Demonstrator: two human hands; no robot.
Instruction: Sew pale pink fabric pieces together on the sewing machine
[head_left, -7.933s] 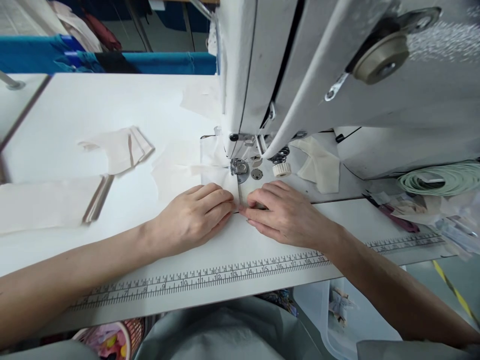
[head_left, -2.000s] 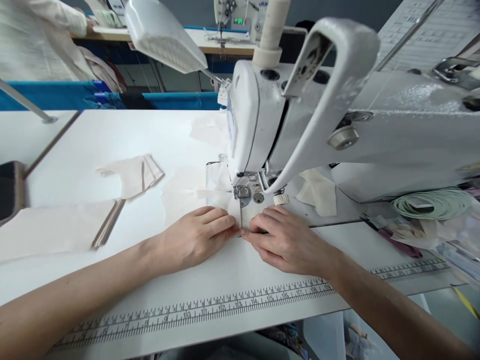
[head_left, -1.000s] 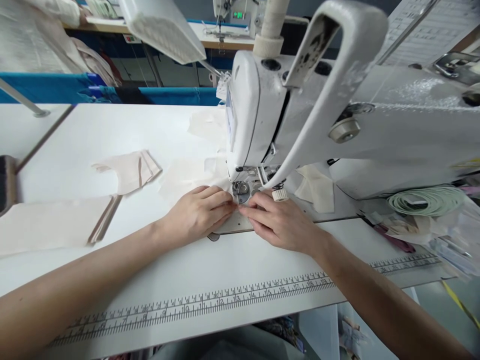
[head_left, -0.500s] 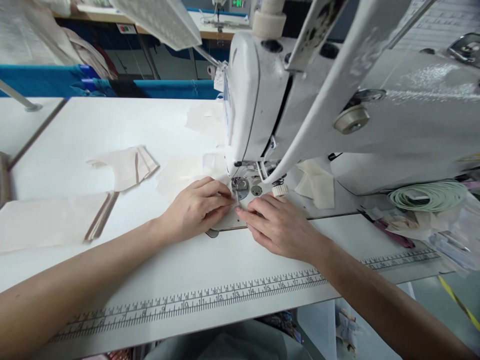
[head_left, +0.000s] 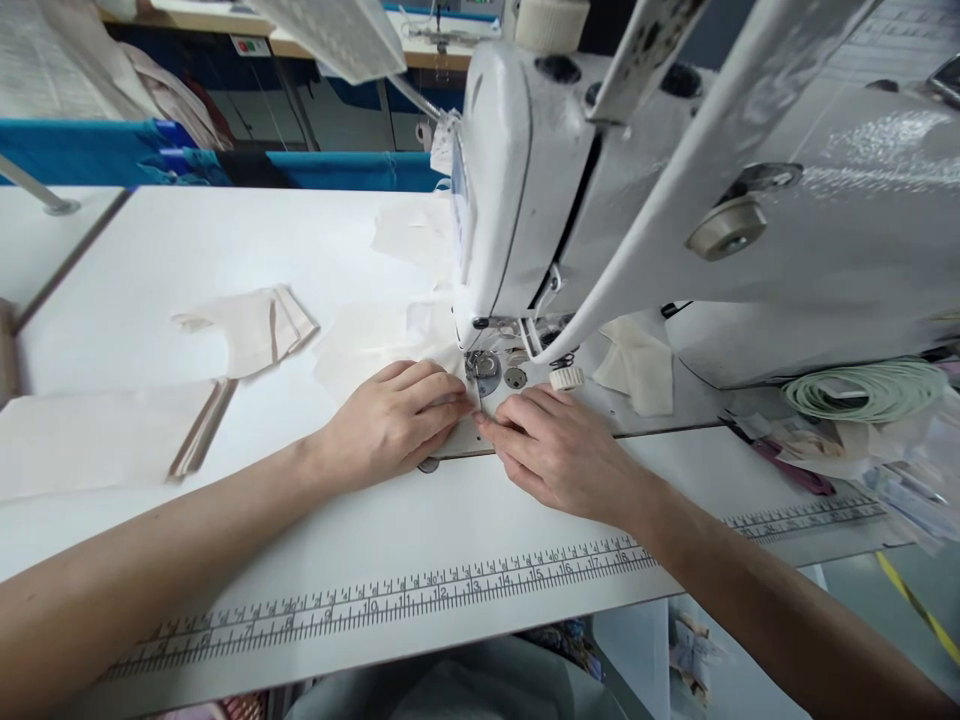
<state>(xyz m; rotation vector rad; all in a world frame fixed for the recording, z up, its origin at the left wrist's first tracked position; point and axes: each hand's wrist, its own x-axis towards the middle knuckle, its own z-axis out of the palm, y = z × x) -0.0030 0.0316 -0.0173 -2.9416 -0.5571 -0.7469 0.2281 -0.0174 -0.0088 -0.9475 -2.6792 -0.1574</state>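
A white sewing machine (head_left: pixel 491 190) stands over the work, its presser foot and needle area (head_left: pixel 480 368) just beyond my fingertips. My left hand (head_left: pixel 401 415) lies left of the needle, fingers closed together on the edge of a thin pale fabric piece (head_left: pixel 360 335). This cloth spreads flat behind that hand and blends with the white tabletop. Right of the needle, my right hand (head_left: pixel 551 445) pinches at the same edge, its index fingertip almost touching the left fingers. Most of the held edge is hidden under my fingers.
Folded pale fabric pieces (head_left: pixel 251 330) and a larger stack (head_left: pixel 105 435) lie at left. Another cream scrap (head_left: pixel 637 365) sits under the machine arm. A coil of light green cord (head_left: pixel 862 390) rests at right. Along the front edge runs a printed ruler (head_left: pixel 405 595).
My left hand has shifted slightly towards the needle, with its fingers closer together. The right hand stays nearly in place. The view has moved slightly.
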